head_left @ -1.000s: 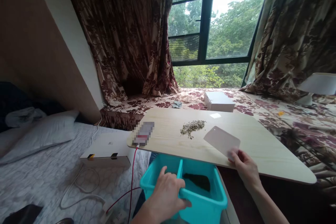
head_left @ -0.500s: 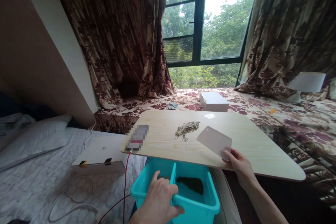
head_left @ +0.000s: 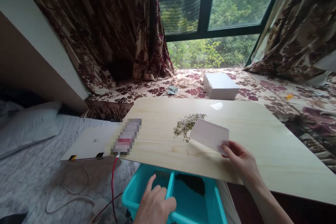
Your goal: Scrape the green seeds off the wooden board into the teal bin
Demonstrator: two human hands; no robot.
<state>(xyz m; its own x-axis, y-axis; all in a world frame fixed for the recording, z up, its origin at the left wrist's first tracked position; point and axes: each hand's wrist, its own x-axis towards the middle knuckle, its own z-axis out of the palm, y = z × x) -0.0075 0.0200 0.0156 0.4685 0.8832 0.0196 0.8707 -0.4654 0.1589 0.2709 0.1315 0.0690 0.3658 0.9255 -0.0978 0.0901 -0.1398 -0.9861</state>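
My right hand (head_left: 243,161) pinches the lower right corner of a thin white plastic scraper (head_left: 210,134). The scraper is tilted over the table, its far left end right beside a spread of small greenish beans mixed with whitish grains (head_left: 185,126). Whether its edge touches the table I cannot tell. At the front, my left hand (head_left: 156,201) grips the divider of a turquoise two-compartment bin (head_left: 219,203), index finger stretched out over the left compartment. A dark green heap (head_left: 193,183) lies in the right compartment; the left one's contents are mostly hidden.
The pale wooden table (head_left: 265,140) overhangs the bin's far side. A blurred phone (head_left: 127,136) with a red cable (head_left: 113,182) lies at its left edge. A white box (head_left: 89,141) sits on the bed, another box (head_left: 220,85) on the window ledge.
My right hand has brought the scraper left, up to the right edge of the bean pile. My left hand stays at the bin's divider. The view has tipped down.
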